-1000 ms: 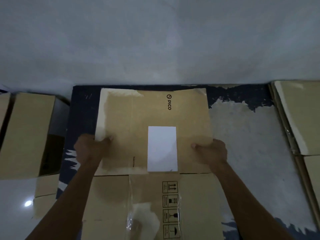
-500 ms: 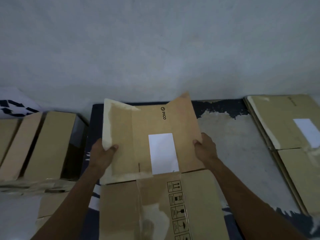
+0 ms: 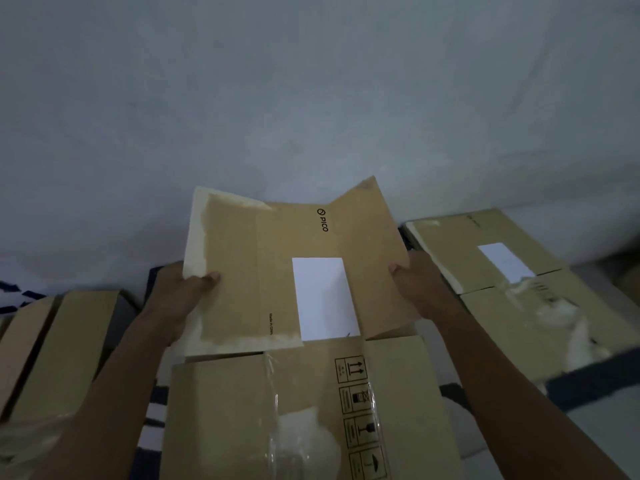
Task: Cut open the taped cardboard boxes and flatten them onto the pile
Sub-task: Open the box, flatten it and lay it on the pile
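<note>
Between both hands, mid-frame, the flattened PICO box [image 3: 277,271] is held up off the floor, tilted back toward the wall. L hand [image 3: 176,299] is clamped on the left edge, thumb laid over the front face; R hand [image 3: 415,289] is clamped on the right edge, thumb tip over the front, fingers hidden behind. Long axis is seen running near-to-far, lower half w/ handling symbols hanging toward the body. Pile of flattened boxes [image 3: 519,289] lies to the right, just beside the R hand, so that hand is nearer; a sideways carry to the right is judged next. Cardboard looks brown and creased into a shallow V at the top, w/ pale torn patches along left and bottom edges, a white label [image 3: 322,299] at centre, glossy tape [image 3: 277,403] lower down. Unopened boxes [image 3: 52,341] are seen at left.
</note>
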